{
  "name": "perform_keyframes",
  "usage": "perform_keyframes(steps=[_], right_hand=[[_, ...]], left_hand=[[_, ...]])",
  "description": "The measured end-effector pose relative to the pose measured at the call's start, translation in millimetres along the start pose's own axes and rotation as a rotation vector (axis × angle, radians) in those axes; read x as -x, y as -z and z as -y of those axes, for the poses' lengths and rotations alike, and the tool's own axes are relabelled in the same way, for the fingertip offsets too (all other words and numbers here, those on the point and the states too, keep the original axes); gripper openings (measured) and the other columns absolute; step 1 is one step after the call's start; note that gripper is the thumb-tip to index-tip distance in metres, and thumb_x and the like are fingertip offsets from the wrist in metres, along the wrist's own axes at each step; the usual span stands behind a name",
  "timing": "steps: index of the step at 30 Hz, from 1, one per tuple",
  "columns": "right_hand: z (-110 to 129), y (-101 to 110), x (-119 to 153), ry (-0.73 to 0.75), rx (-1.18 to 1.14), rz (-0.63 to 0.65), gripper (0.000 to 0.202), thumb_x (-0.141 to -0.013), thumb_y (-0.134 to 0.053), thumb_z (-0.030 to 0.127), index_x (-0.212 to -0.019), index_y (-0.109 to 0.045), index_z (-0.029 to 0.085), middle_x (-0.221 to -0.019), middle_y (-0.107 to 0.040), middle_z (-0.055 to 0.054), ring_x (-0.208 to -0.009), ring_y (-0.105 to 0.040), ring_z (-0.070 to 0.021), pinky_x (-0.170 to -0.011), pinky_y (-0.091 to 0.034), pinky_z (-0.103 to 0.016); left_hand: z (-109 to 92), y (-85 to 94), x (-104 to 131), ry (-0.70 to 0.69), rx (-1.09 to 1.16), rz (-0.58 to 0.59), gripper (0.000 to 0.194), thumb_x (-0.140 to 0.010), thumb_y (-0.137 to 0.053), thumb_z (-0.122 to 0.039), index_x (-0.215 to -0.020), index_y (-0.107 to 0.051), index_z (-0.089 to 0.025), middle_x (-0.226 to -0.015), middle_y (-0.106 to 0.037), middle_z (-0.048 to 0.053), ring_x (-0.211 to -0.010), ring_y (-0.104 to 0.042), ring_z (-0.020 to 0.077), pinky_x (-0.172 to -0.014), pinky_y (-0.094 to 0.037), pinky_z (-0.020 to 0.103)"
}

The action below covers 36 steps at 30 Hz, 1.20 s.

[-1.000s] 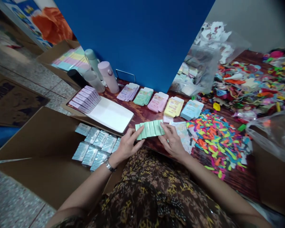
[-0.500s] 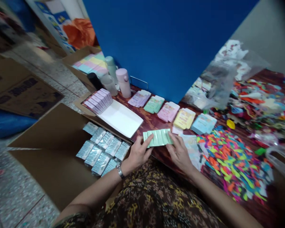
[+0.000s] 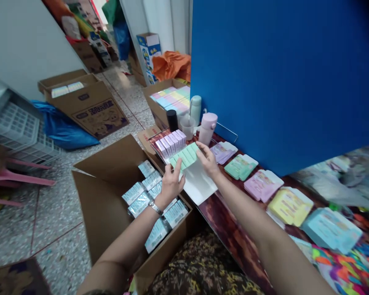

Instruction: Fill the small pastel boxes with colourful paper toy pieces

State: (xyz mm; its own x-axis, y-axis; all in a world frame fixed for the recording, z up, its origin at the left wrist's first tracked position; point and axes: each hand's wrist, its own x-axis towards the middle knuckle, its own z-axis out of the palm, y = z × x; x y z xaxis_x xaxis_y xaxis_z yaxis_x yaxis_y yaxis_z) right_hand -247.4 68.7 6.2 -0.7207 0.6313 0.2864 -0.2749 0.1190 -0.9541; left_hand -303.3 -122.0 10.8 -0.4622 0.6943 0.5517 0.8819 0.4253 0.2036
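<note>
A row of small green boxes (image 3: 186, 157) is squeezed between my two hands, over a white sheet (image 3: 197, 184) on the table. My left hand (image 3: 173, 180) presses the near left end, its index finger lying across the row. At the far right end my right hand (image 3: 207, 157) grips with its fingers. Right behind the green row stands a row of small purple boxes (image 3: 171, 143) on the same white sheet. To the right lie flat stacks of printed cartons: purple (image 3: 223, 152), green (image 3: 240, 166), pink (image 3: 263, 184), yellow (image 3: 290, 206) and blue (image 3: 332, 229).
An open cardboard box (image 3: 104, 196) at the table's left holds several plastic-wrapped light-blue packs (image 3: 140, 198). A pink bottle (image 3: 208, 128), a green bottle (image 3: 195, 110), a plastic cup (image 3: 187, 126) and a black cylinder (image 3: 172, 120) stand beyond. A blue panel (image 3: 264, 82) rises behind. Colourful pieces (image 3: 338, 262) lie at right.
Both hands have carried the green row from the table's front edge to the white sheet, beside the purple row. My view has swung left.
</note>
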Motion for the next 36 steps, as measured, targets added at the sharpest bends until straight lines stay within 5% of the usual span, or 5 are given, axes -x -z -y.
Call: perform_keyframes(steps=[6, 11, 20, 27, 36], right_hand=[[-40.7, -15.1, -22.5, -0.014, -0.068, 0.027, 0.051, -0.089, -0.059, 0.049, -0.132, -0.056, 0.020, -0.133, -0.061, -0.011, -0.122, -0.058, -0.0232, -0.108, -0.044, -0.042], [-58.2, -17.7, -30.8, 0.027, 0.187, 0.028, 0.049, -0.095, -0.047, 0.048, -0.134, -0.054, 0.020, -0.133, -0.061, -0.012, -0.122, -0.057, -0.0229, -0.107, -0.044, -0.042], [-24.4, -33.7, -54.4, -0.149, 0.860, 0.234, 0.051, -0.101, -0.024, 0.033, -0.143, -0.046, 0.015, -0.127, -0.063, -0.018, -0.118, -0.058, -0.0285, -0.102, -0.043, -0.042], [-11.9, -43.5, -75.4, -0.297, 0.836, 0.265, 0.043, -0.100, -0.032, 0.036, -0.132, -0.055, 0.019, -0.121, -0.068, -0.016, -0.111, -0.064, -0.0302, -0.097, -0.047, -0.044], [-18.7, -8.8, -65.3, -0.295, 0.652, 0.260, 0.057, -0.100, -0.026, 0.049, -0.149, -0.041, 0.023, -0.151, -0.048, -0.004, -0.137, -0.047, -0.0216, -0.114, -0.037, -0.039]], left_hand=[[24.0, -14.5, -8.1, 0.033, -0.055, 0.050, 0.069, -0.091, -0.055, -0.027, -0.153, -0.027, -0.021, -0.108, -0.045, 0.011, -0.085, -0.057, 0.0187, -0.072, -0.054, 0.029], [36.6, -22.2, -14.5, 0.086, -0.052, 0.122, 0.065, -0.091, -0.055, -0.030, -0.151, -0.033, -0.021, -0.107, -0.046, 0.010, -0.083, -0.057, 0.0178, -0.069, -0.053, 0.027], [57.7, -21.0, -43.2, 0.287, 0.042, 0.324, 0.069, -0.089, -0.058, -0.036, -0.151, -0.032, -0.021, -0.105, -0.048, 0.006, -0.070, -0.059, 0.0125, -0.075, -0.053, 0.029], [58.4, -17.8, -47.2, 0.317, 0.045, 0.405, 0.079, -0.086, -0.062, -0.039, -0.154, -0.023, -0.026, -0.106, -0.048, 0.005, -0.068, -0.062, 0.0129, -0.073, -0.054, 0.030], [69.7, -19.4, -42.2, 0.342, 0.179, 0.329, 0.093, -0.081, -0.066, -0.033, -0.157, -0.013, -0.021, -0.105, -0.054, 0.008, -0.073, -0.063, 0.0172, -0.083, -0.054, 0.037]])
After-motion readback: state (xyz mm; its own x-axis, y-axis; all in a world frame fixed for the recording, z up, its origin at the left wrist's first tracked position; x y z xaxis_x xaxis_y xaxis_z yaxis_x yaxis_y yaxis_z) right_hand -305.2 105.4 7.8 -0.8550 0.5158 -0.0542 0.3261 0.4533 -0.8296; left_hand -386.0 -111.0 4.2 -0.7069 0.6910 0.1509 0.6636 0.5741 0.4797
